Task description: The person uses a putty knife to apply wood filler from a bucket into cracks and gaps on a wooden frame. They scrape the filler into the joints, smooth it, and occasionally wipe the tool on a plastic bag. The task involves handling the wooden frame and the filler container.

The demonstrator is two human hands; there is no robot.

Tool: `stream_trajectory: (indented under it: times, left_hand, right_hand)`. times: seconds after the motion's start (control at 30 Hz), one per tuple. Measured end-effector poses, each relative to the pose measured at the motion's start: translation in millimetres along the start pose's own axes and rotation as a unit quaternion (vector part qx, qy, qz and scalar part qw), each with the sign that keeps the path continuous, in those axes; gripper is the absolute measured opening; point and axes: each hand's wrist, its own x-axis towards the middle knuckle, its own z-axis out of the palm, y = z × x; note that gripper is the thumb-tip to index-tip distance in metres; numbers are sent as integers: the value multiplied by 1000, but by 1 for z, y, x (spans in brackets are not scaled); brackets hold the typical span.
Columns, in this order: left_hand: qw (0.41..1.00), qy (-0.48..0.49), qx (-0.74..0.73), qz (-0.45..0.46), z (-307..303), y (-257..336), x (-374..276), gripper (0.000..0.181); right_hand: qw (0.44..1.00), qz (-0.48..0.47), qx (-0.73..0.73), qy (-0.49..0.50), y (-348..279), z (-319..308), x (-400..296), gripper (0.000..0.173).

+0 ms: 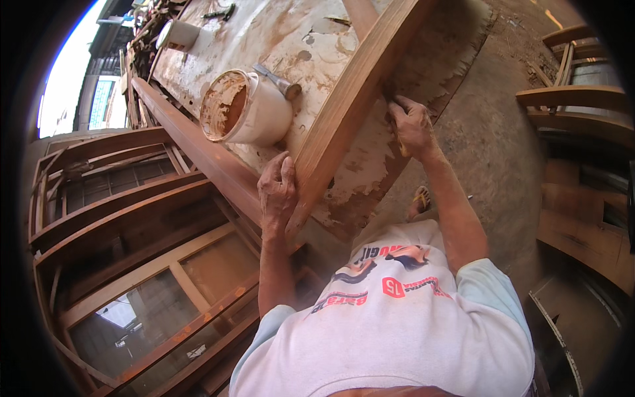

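Observation:
A long brown wooden beam [342,94] slants over a stained worktable [317,54]. My left hand [278,186] grips its near end from the left side, with the fingers bent. On the right side of the beam is my right hand [412,124], its fingers curled close to a dark spot in shadow; whether they hold something there is unclear. Left of the beam stands a white plastic bucket [270,111], its inside smeared with brown matter. Against the bucket lies a tool with a rounded end [278,82], partly hidden. Beyond the beam, what looks like another person's forearm [361,17] shows.
A second white bucket [183,35] and a dark hand tool [219,12] lie farther back. A reddish-brown beam [198,149] runs along the table's left side. Wooden frames with glass panes [134,317] fill the left; more wooden pieces [575,97] stand at the right.

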Motion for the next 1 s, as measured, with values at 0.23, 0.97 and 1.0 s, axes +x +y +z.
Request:
stream_trajectory:
  times: [0.23,0.97,1.0]
  left_hand:
    - [997,-7,-52,51,-2,-7,-5,37]
    - [992,-8,-90,86,2,-12,-6,33]
    - [992,-11,-87,85,1,-11,-4,34]
  right_hand:
    - [987,-24,-36,153,3,52,0,31]
    - [995,-46,-49,-74,-2,-17,-13,36]
    - [995,-63,-56,-50,0,-19,-9,33]
